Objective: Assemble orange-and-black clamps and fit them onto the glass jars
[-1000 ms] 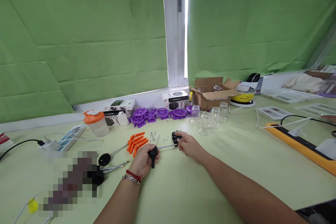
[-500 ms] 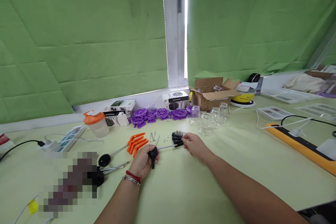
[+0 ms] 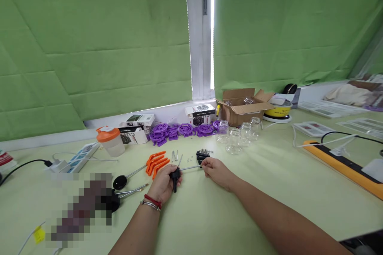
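Centrally, the left hand (image 3: pixel 161 181) grips a black knob (image 3: pixel 175 175) over the surface (image 3: pixel 203 223), its metal rod (image 3: pixel 190 167) pointing right; the right hand (image 3: pixel 218 172) pinches the rod's tip, near the black parts (image 3: pixel 200 157).

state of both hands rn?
Left hand: closed, holding the black plastic piece with the metal rod.
Right hand: pinched closed at the metal rod's far end; exact grip can't be told.
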A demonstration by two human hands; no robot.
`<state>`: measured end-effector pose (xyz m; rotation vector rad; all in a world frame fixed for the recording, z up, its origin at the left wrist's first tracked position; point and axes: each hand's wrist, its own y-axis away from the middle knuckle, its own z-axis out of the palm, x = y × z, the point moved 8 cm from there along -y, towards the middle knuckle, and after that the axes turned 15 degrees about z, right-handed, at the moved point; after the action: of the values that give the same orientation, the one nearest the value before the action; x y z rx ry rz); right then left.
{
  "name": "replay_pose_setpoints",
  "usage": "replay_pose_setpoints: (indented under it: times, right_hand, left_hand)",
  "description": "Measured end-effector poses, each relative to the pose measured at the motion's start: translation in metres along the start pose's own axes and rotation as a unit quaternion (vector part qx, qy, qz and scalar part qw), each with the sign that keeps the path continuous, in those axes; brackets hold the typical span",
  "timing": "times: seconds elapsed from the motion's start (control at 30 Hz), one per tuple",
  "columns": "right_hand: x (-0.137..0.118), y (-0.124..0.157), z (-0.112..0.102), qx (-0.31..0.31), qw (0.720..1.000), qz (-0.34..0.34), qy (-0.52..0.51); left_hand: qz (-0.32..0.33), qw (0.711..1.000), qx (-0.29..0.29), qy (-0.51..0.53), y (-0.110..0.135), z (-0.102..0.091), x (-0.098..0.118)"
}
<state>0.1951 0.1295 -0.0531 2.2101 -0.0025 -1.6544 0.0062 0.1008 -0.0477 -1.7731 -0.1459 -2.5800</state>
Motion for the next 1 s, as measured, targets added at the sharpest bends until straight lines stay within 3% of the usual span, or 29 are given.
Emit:
replay_pose_setpoints:
  times: [1.0]
  right_hand:
    - [0.0019, -0.001, 0.0023, -0.024, 0.999, 0.031, -0.025]
  left_hand:
    - [0.003, 1.0, -0.001, -0.006, 0.0001, 0.0016, 0.0002]
